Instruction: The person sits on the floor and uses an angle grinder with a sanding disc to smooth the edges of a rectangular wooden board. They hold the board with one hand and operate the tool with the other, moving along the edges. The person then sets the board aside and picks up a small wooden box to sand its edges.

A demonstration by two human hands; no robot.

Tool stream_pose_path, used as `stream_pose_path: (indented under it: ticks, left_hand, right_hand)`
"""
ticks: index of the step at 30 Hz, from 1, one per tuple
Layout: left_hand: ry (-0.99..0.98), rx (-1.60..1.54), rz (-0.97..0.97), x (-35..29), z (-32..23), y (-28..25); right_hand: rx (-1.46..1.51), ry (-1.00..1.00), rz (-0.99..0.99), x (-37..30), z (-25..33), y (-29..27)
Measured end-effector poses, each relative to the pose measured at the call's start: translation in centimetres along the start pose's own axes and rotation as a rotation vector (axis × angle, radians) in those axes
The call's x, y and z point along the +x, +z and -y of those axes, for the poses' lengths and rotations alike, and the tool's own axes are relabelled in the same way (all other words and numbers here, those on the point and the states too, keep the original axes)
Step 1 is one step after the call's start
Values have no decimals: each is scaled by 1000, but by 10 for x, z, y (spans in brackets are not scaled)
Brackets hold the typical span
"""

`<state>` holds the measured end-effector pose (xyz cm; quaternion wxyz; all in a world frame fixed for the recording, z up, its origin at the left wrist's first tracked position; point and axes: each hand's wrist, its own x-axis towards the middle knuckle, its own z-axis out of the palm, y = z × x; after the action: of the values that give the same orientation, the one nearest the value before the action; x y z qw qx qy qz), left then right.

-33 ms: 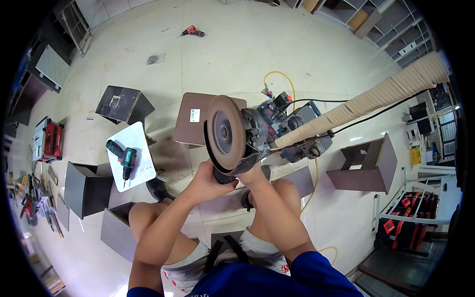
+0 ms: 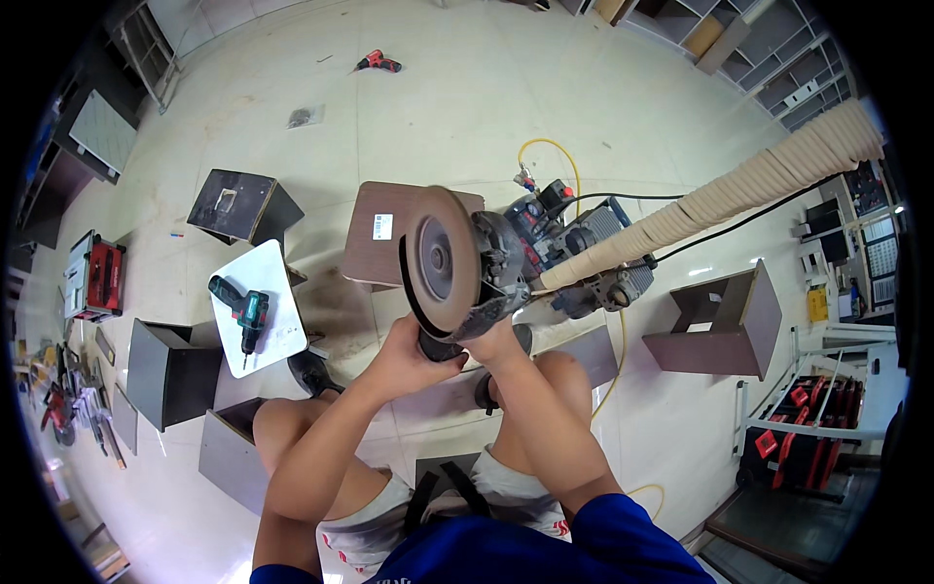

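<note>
Two hands, just below centre: left hand (image 2: 401,358) wrapped round handle, right hand (image 2: 494,343) partly hidden, grip untellable | disc grinder (image 2: 443,258), centre | brown panel (image 2: 366,238) beyond | no visible change, so handling stands unadvanced

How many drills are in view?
2: a green one on the white panel, and a red one on the floor farther off. Others may hide in the left-edge clutter.
</note>
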<state>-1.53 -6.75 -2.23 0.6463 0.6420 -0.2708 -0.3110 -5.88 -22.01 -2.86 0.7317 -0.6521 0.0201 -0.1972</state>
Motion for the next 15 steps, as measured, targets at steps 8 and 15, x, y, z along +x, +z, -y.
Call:
stream_pose_path:
  ticks: [8, 15]
  left_hand:
    - [-60, -70, 62, 1, 5, 3]
    - [-60, -133, 61, 0, 9, 5]
  right_hand:
    - [129, 29, -12, -1, 1, 2]
    - [120, 32, -6, 0, 6, 3]
